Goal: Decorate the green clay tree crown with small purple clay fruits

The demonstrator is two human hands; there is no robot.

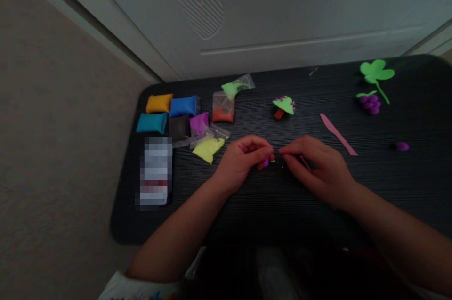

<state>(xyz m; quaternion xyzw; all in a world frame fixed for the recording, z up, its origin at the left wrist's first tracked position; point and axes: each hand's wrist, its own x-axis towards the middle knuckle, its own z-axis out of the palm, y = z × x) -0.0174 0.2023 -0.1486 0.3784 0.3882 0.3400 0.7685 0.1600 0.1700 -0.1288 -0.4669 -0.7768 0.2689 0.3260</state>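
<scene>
Over the middle of the table, my left hand (243, 161) is closed in a pinch on a small piece of purple modelling clay (266, 162). A tiny yellow bit (273, 161) shows beside its fingertips. Just to the right, my right hand (318, 166) has thumb and forefinger pressed together; whatever lies between them is too small to make out. A thin pinkish edge shows under its palm, mostly hidden. Behind the hands lies a clay mushroom (284, 106) with a green cap, purple dots and a reddish-brown stem. A pink plastic knife (338, 134) rests beyond my right hand.
At left lie several clay packets: yellow-orange (159, 103), blue (182, 106), teal (151, 123), black (179, 128), purple (199, 124), red-orange (223, 112), green (231, 89) and lime (209, 149). A blurred phone-like object (155, 173) sits nearby. At right are a green clay clover (376, 71), purple grapes (369, 103) and a purple lump (401, 146).
</scene>
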